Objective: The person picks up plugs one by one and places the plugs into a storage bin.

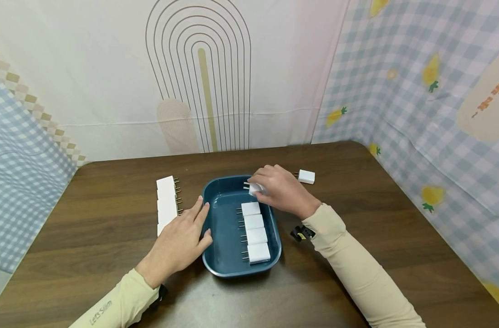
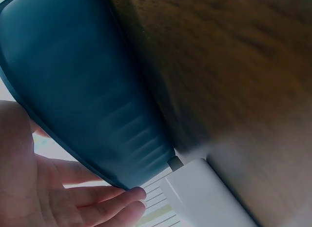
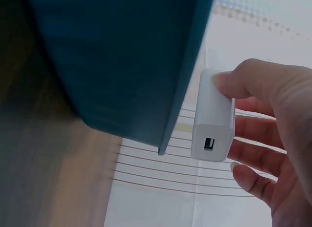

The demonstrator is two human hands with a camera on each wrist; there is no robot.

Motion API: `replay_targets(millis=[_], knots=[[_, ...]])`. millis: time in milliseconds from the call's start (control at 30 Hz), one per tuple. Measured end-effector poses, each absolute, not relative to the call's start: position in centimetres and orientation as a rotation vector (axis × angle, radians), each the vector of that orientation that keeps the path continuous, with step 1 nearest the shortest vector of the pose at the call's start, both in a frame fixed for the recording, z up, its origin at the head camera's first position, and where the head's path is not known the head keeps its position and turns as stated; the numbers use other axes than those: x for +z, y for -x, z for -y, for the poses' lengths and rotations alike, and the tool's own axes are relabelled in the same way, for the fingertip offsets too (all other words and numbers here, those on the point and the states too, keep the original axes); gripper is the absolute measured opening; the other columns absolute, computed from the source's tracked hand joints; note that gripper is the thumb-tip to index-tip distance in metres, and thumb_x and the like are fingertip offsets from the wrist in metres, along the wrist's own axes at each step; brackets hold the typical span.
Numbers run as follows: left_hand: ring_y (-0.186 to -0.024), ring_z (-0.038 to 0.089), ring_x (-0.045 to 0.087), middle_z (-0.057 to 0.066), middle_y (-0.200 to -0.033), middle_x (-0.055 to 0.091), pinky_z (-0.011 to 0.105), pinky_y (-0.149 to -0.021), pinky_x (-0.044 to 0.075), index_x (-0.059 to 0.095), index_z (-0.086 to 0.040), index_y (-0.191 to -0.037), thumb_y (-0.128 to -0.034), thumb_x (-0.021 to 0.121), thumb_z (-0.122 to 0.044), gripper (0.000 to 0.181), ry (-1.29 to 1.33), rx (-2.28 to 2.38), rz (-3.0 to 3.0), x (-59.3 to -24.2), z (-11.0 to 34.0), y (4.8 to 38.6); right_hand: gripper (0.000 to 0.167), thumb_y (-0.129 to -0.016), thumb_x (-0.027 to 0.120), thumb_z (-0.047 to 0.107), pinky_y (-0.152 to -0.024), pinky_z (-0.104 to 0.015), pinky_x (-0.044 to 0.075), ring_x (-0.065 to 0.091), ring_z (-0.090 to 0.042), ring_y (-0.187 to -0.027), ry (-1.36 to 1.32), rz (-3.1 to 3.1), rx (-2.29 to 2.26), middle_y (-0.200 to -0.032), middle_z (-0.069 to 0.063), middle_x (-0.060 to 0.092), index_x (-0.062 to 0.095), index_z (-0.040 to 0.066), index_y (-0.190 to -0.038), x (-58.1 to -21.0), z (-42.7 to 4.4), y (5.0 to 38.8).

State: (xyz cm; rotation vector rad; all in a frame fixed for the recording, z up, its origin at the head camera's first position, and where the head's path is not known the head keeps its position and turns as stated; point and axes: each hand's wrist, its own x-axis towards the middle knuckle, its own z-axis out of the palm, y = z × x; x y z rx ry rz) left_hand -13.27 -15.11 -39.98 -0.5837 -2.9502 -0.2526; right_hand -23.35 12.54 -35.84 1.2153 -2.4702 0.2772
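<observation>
The right hand (image 1: 283,190) pinches a likely light, stiff charger (image 3: 213,112), best held by its sides; the left hand (image 1: 180,238), fingers spread, touches the tray (image 1: 225,248).

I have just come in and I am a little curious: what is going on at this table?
A person is handling white chargers. The right hand holds one charger at the far end of a blue tray, while the left hand is at the tray's left rim. Four chargers lie in a row inside the tray. Another row lies on the table to its left, and a single charger to its right.
</observation>
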Motion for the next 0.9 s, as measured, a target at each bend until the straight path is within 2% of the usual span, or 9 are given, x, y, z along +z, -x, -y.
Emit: replay_targets(millis=[900], knots=[[-0.135, 0.04, 0.055, 0.02, -0.162, 0.035, 0.054, -0.11, 0.047, 0.042, -0.001, -0.153, -0.0977, 0.055, -0.037, 0.067, 0.581, -0.256, 2.956, -39.9, 15.1, 13.3, 0.027, -0.09, 0.077, 0.017, -0.09, -0.038, 0.05, 0.07, -0.017, -0.107, -1.254, 2.604, 0.303, -0.115, -0.003, 0.076, 0.075, 0.011, -0.116, -38.0, -10.7, 24.6]])
